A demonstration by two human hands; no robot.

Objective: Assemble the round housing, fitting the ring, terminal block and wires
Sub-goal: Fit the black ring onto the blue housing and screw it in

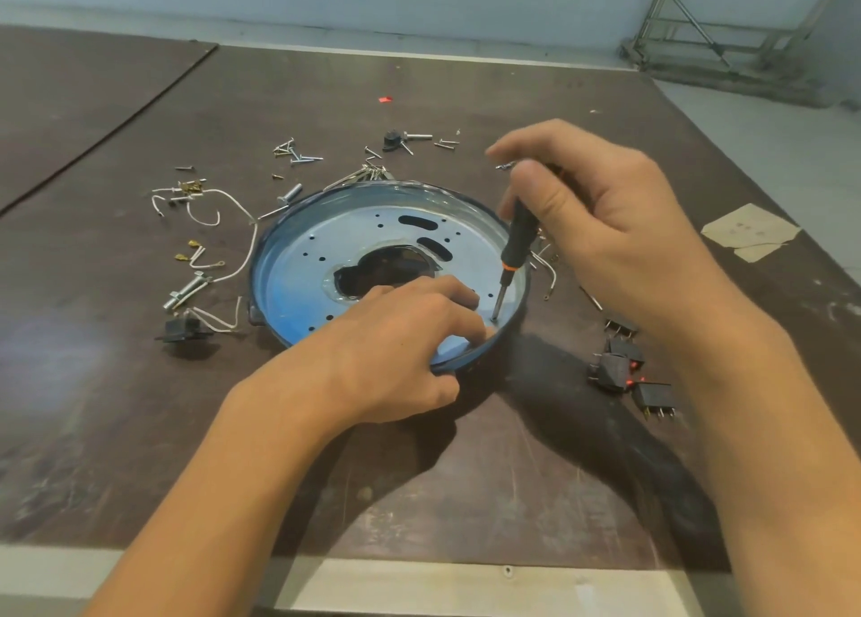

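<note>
The round metal housing lies open side up in the middle of the dark table, a shallow pan with a dark rim, several holes and slots, and a cut-out in its centre. My left hand rests on its near rim, fingers curled inside the pan close to the screwdriver tip. My right hand grips a black screwdriver with an orange band, its tip standing on the pan floor near the right rim. White wires with brass terminals lie left of the housing.
Loose screws and bolts lie scattered behind and left of the housing. A black block sits at its left. Several black switches lie to the right. Paper scraps are at far right. The table's front edge is near me.
</note>
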